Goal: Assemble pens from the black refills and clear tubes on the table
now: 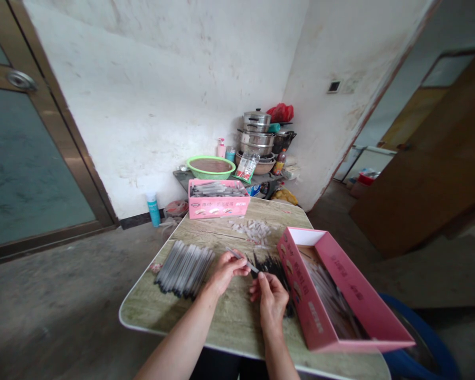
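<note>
One thin translucent pen barrel [252, 267] slants between my two hands over the middle of the table. My left hand [227, 270] pinches its upper left part. The fingers of my right hand [269, 295] are closed at its lower right end. Left of my hands lies a row of similar grey barrels [185, 269] with dark ends. A pile of thin black pieces [275, 266] is beside and partly behind my right hand. Small whitish pieces [255, 231] are scattered farther back.
An open pink box [314, 322] with clear barrels stands at the right. Another pink box [219, 207] full of barrels is at the table's back edge. Behind it, a low shelf holds a green basin [210, 168] and stacked pots [257, 138].
</note>
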Available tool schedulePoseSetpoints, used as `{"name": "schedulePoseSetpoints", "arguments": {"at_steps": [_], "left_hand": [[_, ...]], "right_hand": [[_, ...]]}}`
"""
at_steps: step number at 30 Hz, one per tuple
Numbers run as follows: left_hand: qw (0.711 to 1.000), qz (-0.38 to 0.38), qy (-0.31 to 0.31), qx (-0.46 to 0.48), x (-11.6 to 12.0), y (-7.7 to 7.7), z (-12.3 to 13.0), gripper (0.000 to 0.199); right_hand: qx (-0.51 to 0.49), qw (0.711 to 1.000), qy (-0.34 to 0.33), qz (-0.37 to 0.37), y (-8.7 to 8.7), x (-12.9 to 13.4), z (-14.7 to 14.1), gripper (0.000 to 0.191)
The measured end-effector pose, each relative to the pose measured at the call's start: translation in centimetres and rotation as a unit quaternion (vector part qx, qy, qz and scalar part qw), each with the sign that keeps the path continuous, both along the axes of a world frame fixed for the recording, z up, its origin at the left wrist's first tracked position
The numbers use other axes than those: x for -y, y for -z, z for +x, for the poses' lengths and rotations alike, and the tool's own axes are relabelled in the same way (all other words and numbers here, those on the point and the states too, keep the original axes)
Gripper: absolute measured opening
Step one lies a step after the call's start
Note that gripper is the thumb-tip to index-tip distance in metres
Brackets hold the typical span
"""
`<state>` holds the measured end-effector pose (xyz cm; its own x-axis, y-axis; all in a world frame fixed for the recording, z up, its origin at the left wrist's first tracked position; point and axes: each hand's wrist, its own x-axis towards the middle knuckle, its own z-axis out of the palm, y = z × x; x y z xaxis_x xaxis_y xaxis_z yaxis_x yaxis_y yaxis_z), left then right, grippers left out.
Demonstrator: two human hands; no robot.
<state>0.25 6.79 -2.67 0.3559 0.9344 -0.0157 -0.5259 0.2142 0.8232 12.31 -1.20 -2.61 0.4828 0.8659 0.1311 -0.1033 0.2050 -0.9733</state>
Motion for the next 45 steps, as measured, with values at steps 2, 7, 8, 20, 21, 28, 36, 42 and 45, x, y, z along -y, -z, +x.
{"name": "schedulePoseSetpoints", "arguments": {"at_steps": [2,7,8,20,21,28,36,42,45], "left_hand": [[1.0,0.002,0.0,-0.002,0.0,0.0,0.0,0.031],[1.0,0.01,-0.006,-0.015,-0.2,0.1,-0.2,0.03],[1.0,0.014,-0.004,-0.019,-0.2,0.1,-0.2,0.029],[0.989,0.07,0.099,-0.082,0.5,-3.3,0.0,0.021],[0.988,0.071,0.1,-0.09,0.5,-3.4,0.0,0.02],[0.983,0.066,0.111,-0.133,0.8,-3.4,0.4,0.025],[0.977,0.081,0.125,-0.155,1.1,-3.8,0.7,0.024],[0.974,0.092,0.136,-0.158,1.5,-3.9,0.9,0.023],[0.972,0.09,0.141,-0.163,1.7,-4.1,1.0,0.025]], "right_hand": [[0.034,0.999,0.001,-0.012,-0.2,0.2,-0.1,0.035],[0.052,0.998,-0.004,-0.023,-0.8,0.3,-0.2,0.037],[0.05,0.999,-0.004,-0.019,-0.9,0.3,-0.3,0.036],[0.038,0.999,0.02,-0.018,-2.3,2.6,0.0,0.037],[0.024,0.999,0.022,-0.011,-2.3,2.8,0.0,0.033],[-0.014,0.999,0.028,0.003,-1.8,3.4,0.1,0.026],[-0.032,0.999,0.043,0.002,-1.8,4.4,0.0,0.025],[-0.028,0.998,0.042,-0.03,-1.7,5.3,-0.2,0.035],[-0.033,0.998,0.057,-0.016,-1.7,5.6,-0.3,0.028]]}}
